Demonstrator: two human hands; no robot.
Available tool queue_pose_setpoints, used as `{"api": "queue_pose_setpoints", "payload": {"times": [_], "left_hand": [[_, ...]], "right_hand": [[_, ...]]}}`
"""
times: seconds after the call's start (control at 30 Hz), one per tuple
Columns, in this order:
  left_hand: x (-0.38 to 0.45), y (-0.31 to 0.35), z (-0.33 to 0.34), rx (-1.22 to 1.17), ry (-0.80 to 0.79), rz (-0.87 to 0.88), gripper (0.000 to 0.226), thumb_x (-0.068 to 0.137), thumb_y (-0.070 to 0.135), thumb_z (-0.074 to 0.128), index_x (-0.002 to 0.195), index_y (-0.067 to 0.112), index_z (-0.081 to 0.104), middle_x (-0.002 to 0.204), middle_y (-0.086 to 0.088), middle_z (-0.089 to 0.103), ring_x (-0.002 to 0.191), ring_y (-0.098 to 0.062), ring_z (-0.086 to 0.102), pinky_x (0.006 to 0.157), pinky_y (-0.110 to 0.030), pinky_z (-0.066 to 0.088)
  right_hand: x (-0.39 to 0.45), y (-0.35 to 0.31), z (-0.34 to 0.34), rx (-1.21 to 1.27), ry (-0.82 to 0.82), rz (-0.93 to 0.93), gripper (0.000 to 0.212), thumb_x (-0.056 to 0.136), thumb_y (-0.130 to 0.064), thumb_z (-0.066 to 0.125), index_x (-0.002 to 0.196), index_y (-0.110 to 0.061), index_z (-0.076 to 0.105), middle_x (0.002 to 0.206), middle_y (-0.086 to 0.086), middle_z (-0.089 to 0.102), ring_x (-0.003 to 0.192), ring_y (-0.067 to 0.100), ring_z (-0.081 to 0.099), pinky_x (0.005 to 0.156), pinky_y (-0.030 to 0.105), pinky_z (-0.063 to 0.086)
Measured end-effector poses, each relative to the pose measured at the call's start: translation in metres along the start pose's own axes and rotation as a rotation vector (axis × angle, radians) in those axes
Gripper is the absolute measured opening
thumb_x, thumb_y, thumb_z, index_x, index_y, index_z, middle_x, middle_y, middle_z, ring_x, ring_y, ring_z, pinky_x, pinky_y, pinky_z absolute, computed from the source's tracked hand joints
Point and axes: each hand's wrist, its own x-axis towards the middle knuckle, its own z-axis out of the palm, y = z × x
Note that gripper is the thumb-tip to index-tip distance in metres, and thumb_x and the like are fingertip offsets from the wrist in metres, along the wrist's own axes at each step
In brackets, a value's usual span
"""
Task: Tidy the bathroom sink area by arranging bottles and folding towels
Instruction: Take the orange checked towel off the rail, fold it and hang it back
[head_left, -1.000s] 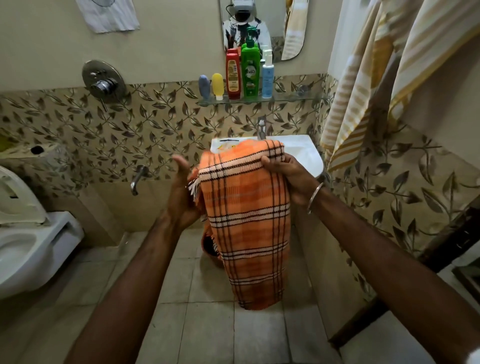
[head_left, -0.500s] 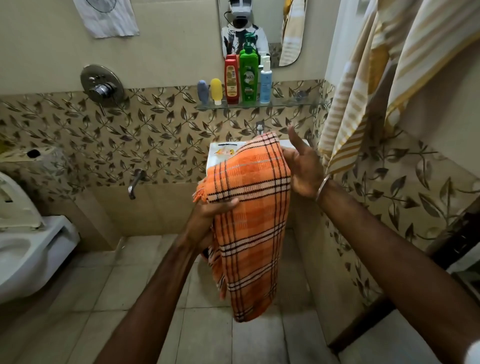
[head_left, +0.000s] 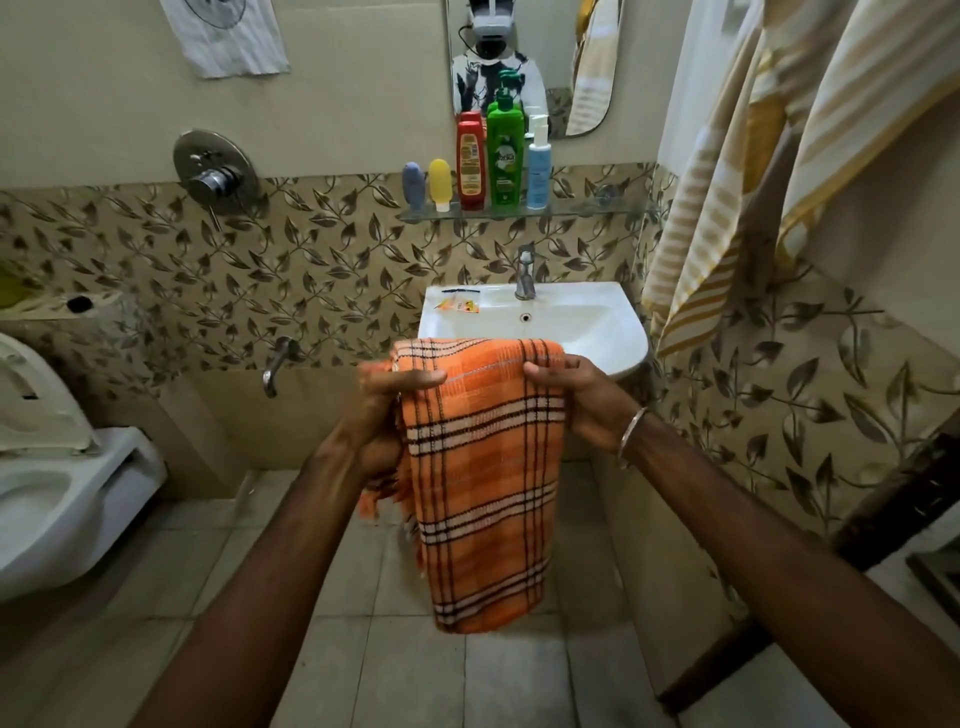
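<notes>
Both hands' grip, left hand (head_left: 387, 410) and right hand (head_left: 582, 400), pinches the orange plaid towel (head_left: 485, 483), seemingly folded double.

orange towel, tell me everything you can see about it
The orange towel is a thin woven cloth checked with black and white stripes, with short fringe along its left edge. It is folded over into a narrow hanging strip, several layers thick. The left hand and right hand pinch its top fold at either corner, holding it level in the air in front of the white sink. Its lower end hangs free above the tiled floor, touching nothing but the hands.
</notes>
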Motion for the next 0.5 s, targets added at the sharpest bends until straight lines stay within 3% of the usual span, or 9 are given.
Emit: {"api": "queue_pose_setpoints", "payload": {"times": [0.03,0.13,0.27,0.33,0.4,0.43,0.5], "left_hand": [[-0.002,-0.005,-0.002,0.014,0.011,-0.023,0.036,0.073,0.010,0.075,0.108,0.002,0.070,0.089,-0.014,0.071,0.076,-0.026,0.070,0.074,-0.037,0.061],[-0.004,-0.014,-0.003,0.096,0.079,-0.071,0.048,0.074,0.013,0.080,0.119,0.003,0.069,0.111,-0.017,0.071,0.093,-0.028,0.071,0.088,-0.040,0.058],[0.001,-0.016,-0.003,0.070,0.311,-0.085,0.059,0.067,0.014,0.086,0.121,-0.002,0.067,0.125,-0.025,0.065,0.096,-0.030,0.070,0.089,-0.042,0.058],[0.004,-0.018,0.009,0.071,0.405,-0.004,0.071,0.063,0.010,0.087,0.126,-0.010,0.060,0.124,-0.030,0.063,0.084,-0.028,0.072,0.077,-0.041,0.063],[0.006,-0.018,0.019,0.113,0.490,0.111,0.083,0.070,-0.001,0.082,0.142,-0.006,0.042,0.117,-0.023,0.064,0.072,-0.023,0.072,0.056,-0.034,0.062],[0.006,-0.016,0.024,0.168,0.505,0.169,0.086,0.073,-0.005,0.079,0.148,0.003,0.036,0.117,-0.016,0.063,0.073,-0.021,0.072,0.053,-0.028,0.059],[0.006,-0.013,0.029,0.358,0.477,0.257,0.082,0.073,-0.007,0.078,0.145,0.010,0.044,0.121,-0.012,0.063,0.089,-0.019,0.072,0.060,-0.023,0.059]], "right_hand": [[0.001,-0.002,0.002,-0.001,0.011,0.004,0.025,0.088,-0.016,0.063,0.109,-0.003,0.067,0.100,0.011,0.075,0.093,0.024,0.074,0.078,0.033,0.061],[0.004,-0.005,0.002,-0.005,0.037,0.024,0.026,0.084,-0.018,0.065,0.107,-0.004,0.067,0.098,0.011,0.075,0.091,0.023,0.074,0.075,0.032,0.061],[0.005,-0.011,-0.001,-0.080,0.128,0.083,0.032,0.084,-0.015,0.071,0.113,-0.001,0.068,0.102,0.013,0.076,0.095,0.026,0.074,0.077,0.033,0.062],[0.004,-0.015,-0.001,-0.169,0.233,0.075,0.028,0.084,-0.010,0.075,0.109,0.000,0.070,0.099,0.014,0.077,0.090,0.026,0.076,0.072,0.031,0.062],[0.006,-0.016,0.001,-0.228,0.360,0.044,0.028,0.080,-0.009,0.080,0.104,0.002,0.071,0.093,0.015,0.077,0.083,0.028,0.076,0.067,0.030,0.061],[0.007,-0.016,0.002,-0.248,0.416,0.024,0.030,0.078,-0.008,0.082,0.103,0.003,0.070,0.090,0.015,0.076,0.081,0.028,0.076,0.065,0.029,0.061],[0.007,-0.016,0.002,-0.303,0.498,-0.009,0.048,0.073,-0.010,0.086,0.114,0.001,0.063,0.095,0.012,0.075,0.082,0.025,0.075,0.066,0.030,0.061]]}}
